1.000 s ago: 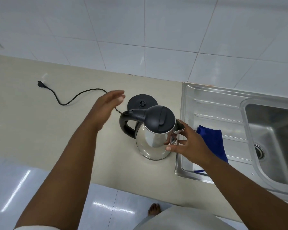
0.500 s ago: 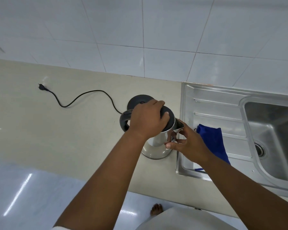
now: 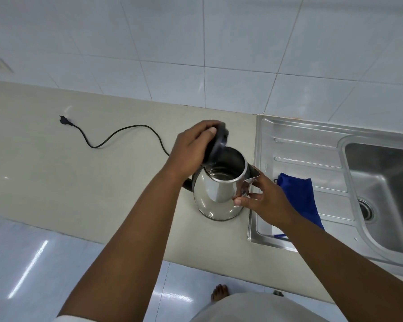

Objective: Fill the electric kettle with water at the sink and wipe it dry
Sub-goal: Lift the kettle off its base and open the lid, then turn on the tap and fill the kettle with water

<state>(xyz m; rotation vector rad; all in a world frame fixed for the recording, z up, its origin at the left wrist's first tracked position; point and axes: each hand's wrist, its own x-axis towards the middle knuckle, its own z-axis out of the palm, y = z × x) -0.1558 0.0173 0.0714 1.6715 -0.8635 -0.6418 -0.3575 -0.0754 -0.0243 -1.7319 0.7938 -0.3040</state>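
Observation:
A shiny steel electric kettle stands upright on the beige counter, just left of the sink's drainboard. Its black lid is swung up and back, so the bare metal inside shows. My left hand grips that lid from above. My right hand holds the kettle's body right under the spout, fingers against the steel. The black handle is mostly hidden behind my left forearm. A blue cloth lies on the drainboard beside my right hand.
The steel sink with its basin and drain sits at the right. A black power cord with plug trails over the counter to the left; the base is hidden behind my hand. White tiled wall lies behind.
My left hand came down onto the closed lid and has lifted it open. My right hand has stayed at the spout side, and the kettle has not moved.

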